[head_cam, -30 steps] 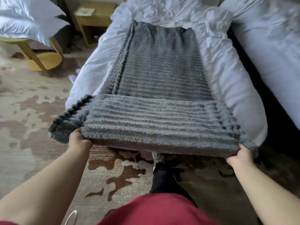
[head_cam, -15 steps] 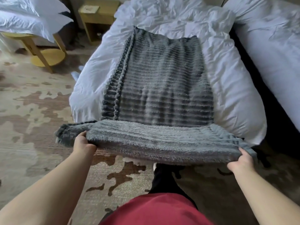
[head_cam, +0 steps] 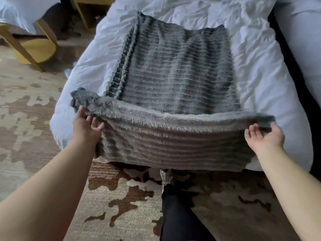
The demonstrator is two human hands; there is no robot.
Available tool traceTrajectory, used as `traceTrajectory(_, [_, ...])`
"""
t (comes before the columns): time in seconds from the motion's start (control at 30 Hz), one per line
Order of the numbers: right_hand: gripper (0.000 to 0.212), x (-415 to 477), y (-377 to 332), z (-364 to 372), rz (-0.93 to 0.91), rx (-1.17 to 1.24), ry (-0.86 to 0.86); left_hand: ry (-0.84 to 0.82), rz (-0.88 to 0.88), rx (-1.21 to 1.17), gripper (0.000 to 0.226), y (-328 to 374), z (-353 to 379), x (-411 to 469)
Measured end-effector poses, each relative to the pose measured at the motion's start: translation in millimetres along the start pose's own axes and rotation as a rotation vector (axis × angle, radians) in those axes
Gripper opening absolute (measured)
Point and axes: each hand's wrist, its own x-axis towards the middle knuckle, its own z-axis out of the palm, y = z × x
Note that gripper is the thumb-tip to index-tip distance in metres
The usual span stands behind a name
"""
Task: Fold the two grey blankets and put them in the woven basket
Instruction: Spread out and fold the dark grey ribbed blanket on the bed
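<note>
A grey ribbed blanket [head_cam: 173,66] lies lengthwise on the white bed [head_cam: 260,75], folded into a long strip. Its near end is lifted off the foot of the bed and stretched between my hands. My left hand [head_cam: 86,124] grips the near left corner, fingers curled under the fuzzy edge. My right hand [head_cam: 264,134] holds the near right corner, palm up with the edge pinched under the thumb. The lifted part sags a little in the middle and hangs down in front. No second blanket and no woven basket is in view.
A patterned beige and brown carpet [head_cam: 43,119] covers the floor. A yellow wooden chair [head_cam: 33,47] with white bedding on it stands at the far left. A second white bed [head_cam: 304,40] is at the right, past a dark gap. My leg [head_cam: 175,206] is below the blanket.
My hands have raised the blanket's near end and carried it forward over the bed. The lifted edge now sits farther up the strip, and its underside faces me.
</note>
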Motion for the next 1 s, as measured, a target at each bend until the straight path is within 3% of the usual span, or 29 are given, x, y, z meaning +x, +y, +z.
traceTrajectory(0.1, [0.048,45,23,29,0.072,-0.222,-0.064,0.048,-0.084,0.113,0.036,-32,9,40])
traceTrajectory(0.23, [0.06,74,61,29,0.165,-0.384,-0.022,0.086,-0.159,0.151,0.052,-71,2,67])
traceTrajectory(0.47, [0.039,66,72,-13,0.104,-0.375,-0.044,0.167,-0.091,0.022,0.041,-75,-34,67])
traceTrajectory(0.6, [0.02,48,87,-49,0.149,-0.384,0.005,0.226,-0.149,0.025,0.028,-88,-71,49])
traceTrajectory(0.83, [0.023,41,125,-104,0.266,-0.355,0.093,0.328,-0.305,0.057,0.058,-131,-121,38])
traceTrajectory(1.0, [0.052,80,154,-115,0.346,-0.317,0.187,0.375,-0.323,0.015,0.079,-162,-125,72])
